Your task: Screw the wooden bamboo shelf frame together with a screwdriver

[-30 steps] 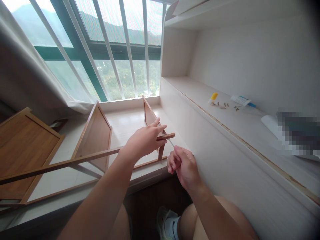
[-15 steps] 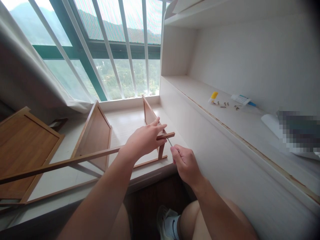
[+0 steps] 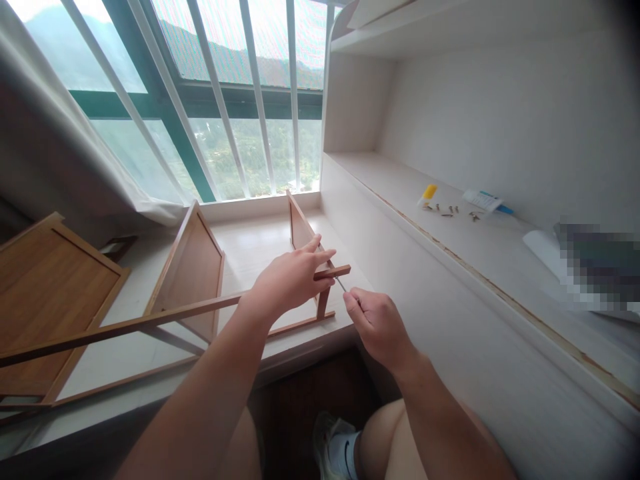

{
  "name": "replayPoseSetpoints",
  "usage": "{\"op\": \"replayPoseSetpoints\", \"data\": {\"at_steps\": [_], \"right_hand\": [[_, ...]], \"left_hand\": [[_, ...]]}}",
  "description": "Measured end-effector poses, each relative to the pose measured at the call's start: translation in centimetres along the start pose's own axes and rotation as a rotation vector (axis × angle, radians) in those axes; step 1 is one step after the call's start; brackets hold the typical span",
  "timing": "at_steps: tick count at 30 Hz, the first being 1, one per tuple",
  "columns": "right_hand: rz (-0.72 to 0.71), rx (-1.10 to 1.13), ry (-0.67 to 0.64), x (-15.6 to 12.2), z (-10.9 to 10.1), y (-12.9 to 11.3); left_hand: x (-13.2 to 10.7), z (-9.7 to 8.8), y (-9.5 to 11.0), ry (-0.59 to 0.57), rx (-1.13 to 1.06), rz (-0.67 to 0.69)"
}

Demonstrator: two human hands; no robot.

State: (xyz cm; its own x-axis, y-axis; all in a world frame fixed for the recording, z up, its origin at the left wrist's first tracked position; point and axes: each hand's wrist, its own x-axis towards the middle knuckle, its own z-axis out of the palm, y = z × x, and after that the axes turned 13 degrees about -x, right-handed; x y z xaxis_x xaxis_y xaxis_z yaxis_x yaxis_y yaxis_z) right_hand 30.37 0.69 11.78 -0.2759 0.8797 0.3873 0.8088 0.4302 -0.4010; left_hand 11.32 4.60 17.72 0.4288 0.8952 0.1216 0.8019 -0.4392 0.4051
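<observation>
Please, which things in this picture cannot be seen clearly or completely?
Head view:
The thin metal tool: the right hand covers all but a short shaft, type unclear.
The wooden rail: the left hand covers its joint; the picture's left edge cuts its other end.
The small screws on the shelf: too small to count.
The blurred patch, far right: content masked.

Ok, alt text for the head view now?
The left hand holds a long wooden rail near its end, and the right hand holds a thin metal tool to that end. Small screws lie on the white shelf.
</observation>
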Motion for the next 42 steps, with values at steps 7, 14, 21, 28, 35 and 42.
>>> {"op": "replayPoseSetpoints", "data": {"at_steps": [7, 14, 21, 28, 35, 42], "right_hand": [[0.005, -0.045, -0.034, 0.1, -0.3, 0.1], [0.023, -0.131, -0.069, 0.7, -1.6, -1.4], [0.246, 0.401, -0.08, 0.0, 0.1, -1.6], [0.595, 1.701, -0.195, -1.0, 1.8, -4.0], [0.631, 1.918, -0.18, -1.0, 1.8, -4.6], [0.567, 1.602, -0.061, -1.2, 1.7, -4.2]], "left_hand": [[-0.1, 0.1, -0.1, 0.01, 0.007, -0.001], [-0.1, 0.1, -0.1, 0.002, 0.005, -0.004], [0.0, 0.1, -0.3, 0.003, -0.005, 0.006], [0.1, 0.3, -0.3, 0.009, -0.009, -0.007], [0.1, 0.1, -0.1, 0.002, -0.01, -0.014], [0.1, 0.2, -0.2, 0.002, -0.021, -0.009]]}}
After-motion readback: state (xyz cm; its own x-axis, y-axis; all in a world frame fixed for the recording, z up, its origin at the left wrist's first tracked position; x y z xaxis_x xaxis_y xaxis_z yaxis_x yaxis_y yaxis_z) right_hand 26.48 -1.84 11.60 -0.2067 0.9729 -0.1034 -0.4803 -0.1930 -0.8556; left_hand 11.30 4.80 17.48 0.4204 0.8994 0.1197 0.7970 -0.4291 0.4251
